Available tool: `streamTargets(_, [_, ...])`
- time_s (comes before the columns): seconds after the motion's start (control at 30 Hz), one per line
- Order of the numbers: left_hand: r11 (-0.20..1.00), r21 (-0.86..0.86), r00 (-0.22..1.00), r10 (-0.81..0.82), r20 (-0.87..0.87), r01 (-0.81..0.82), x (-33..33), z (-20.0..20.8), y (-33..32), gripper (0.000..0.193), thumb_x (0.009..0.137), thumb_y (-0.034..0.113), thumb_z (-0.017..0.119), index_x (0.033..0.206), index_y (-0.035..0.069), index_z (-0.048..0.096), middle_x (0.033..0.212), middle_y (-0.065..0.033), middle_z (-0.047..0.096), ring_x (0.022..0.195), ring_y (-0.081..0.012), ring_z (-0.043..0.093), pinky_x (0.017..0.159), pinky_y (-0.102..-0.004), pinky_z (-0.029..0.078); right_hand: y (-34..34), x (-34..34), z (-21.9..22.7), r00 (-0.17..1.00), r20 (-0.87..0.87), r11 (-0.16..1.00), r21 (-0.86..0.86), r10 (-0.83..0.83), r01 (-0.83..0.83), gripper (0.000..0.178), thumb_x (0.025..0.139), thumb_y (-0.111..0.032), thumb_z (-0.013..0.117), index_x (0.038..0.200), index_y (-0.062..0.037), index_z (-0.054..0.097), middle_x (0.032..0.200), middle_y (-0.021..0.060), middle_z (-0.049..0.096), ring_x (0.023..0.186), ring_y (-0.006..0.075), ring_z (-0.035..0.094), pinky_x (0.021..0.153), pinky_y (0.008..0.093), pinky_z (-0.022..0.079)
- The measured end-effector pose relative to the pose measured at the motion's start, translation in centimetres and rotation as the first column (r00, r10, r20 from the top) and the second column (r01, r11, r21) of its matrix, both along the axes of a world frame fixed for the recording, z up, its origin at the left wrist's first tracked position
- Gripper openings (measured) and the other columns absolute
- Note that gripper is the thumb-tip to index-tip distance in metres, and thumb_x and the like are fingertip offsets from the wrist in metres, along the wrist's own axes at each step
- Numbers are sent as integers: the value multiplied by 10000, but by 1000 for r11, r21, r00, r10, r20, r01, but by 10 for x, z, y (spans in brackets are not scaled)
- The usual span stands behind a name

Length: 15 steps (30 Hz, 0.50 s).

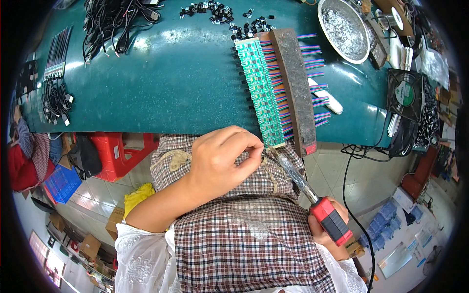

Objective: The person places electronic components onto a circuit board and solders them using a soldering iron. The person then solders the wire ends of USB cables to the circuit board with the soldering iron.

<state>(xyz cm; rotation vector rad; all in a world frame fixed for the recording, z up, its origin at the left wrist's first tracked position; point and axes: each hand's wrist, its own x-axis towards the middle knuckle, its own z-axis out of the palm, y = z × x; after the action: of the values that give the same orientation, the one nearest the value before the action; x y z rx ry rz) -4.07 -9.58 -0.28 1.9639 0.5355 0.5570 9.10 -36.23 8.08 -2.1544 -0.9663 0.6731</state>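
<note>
Near the bench's front edge, my left hand (221,158) is closed in a pinch at the near end of a strip of green circuit boards (264,90). What its fingertips hold is too small to make out. My right hand (323,225) grips the red and black handle of a soldering iron (299,179). The iron's tip reaches the strip's near end, close to my left fingertips. A long dark bar (294,88) lies over the thin coloured wires (320,101) that run right from the boards. Small black parts line the strip's left side.
On the green bench (161,88) lie black cables (115,24), loose black parts (215,10) and a second cable bundle (56,95). A metal bowl (355,61) of silvery scraps stands far right, near a black fan (405,93). A black cord (346,195) hangs at right.
</note>
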Motion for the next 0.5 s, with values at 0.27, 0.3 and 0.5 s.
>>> streamTargets(0.27, [1000,5,1000,4,-6,-4,1,0,0,153,782,-52,825,864,27,724,831,-88,748,701,-176,741,599,-279,608,2,-1,-1,1000,-7,1000,12,-12,12,172,687,-90,752,801,-26,640,750,133,609,611,321,595,574,397,481])
streamTargets(0.3, [1000,4,1000,3,-9,-3,1,0,0,153,782,-53,826,864,28,725,831,-88,748,700,-175,741,598,-278,607,2,-1,0,1000,-7,1000,11,-12,12,172,687,-90,752,801,-26,640,750,133,609,611,321,595,574,397,481])
streamTargets(0.5, [1000,1,1000,3,-8,-3,0,1,0,160,778,-52,828,867,32,725,829,-85,748,698,-175,741,600,-279,608,4,7,5,974,183,991,-1,135,-137,249,682,48,791,864,-3,630,753,131,668,615,238,667,575,306,518])
